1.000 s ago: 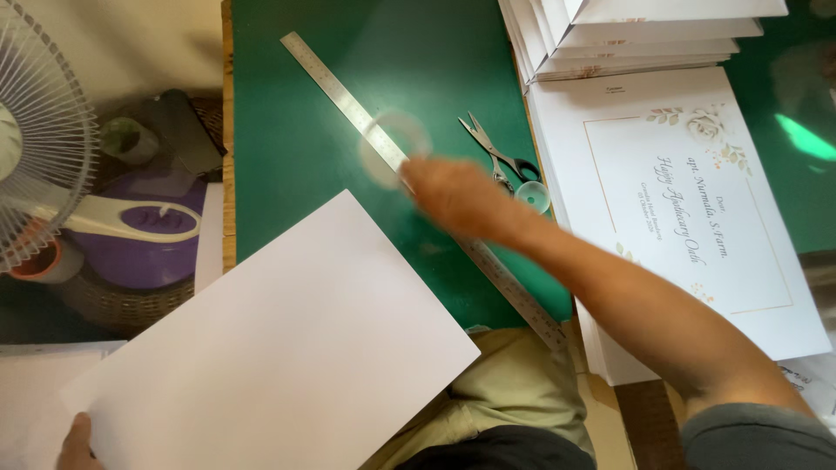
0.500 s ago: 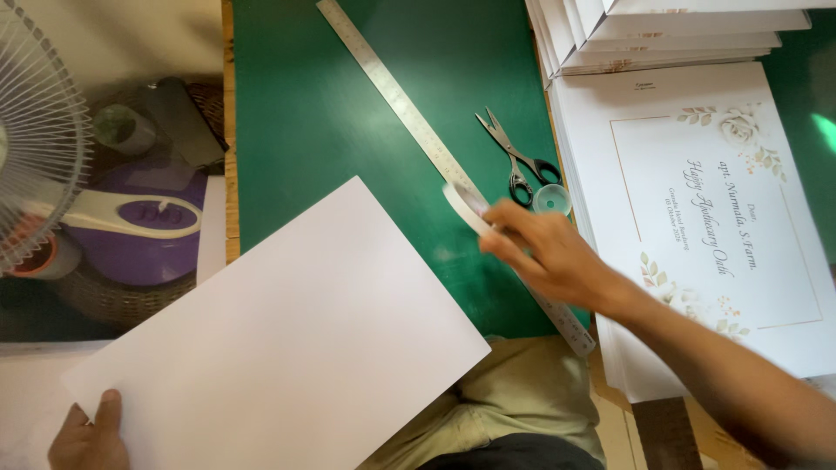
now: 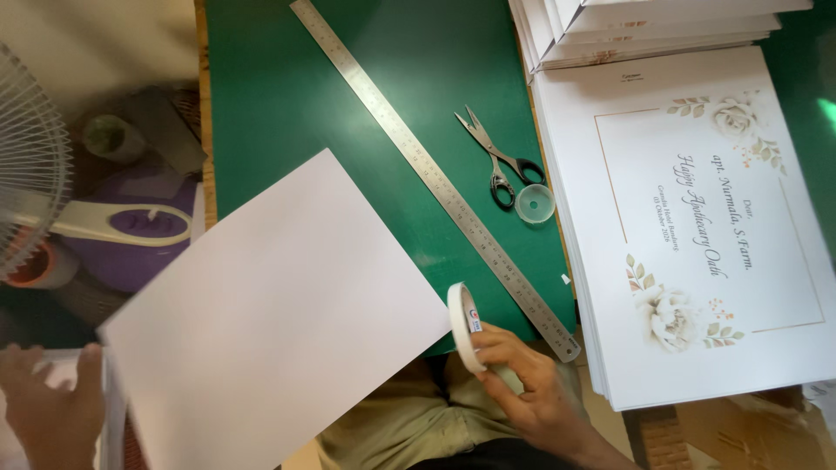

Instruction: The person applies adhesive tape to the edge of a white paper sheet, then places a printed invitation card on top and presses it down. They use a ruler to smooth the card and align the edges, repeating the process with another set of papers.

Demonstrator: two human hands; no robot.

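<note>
My right hand point(image 3: 527, 383) grips a white roll of tape point(image 3: 464, 325) at the near edge of the green mat point(image 3: 348, 104), beside the near end of a long steel ruler point(image 3: 435, 178). My left hand point(image 3: 48, 409) holds the lower left corner of a large blank white sheet point(image 3: 279, 313) that lies tilted over the mat's left part and past its near edge. The roll stands on edge just right of the sheet's corner.
Small scissors point(image 3: 495, 161) and a clear round lid point(image 3: 534, 203) lie right of the ruler. A pile of printed floral cards point(image 3: 697, 226) fills the right side, with more stacked behind point(image 3: 644, 30). A fan point(image 3: 35, 200) stands left of the table.
My right hand has drawn the tape roll from mid-ruler toward me, to the mat's near edge. My left hand has come further into view at the sheet's corner.
</note>
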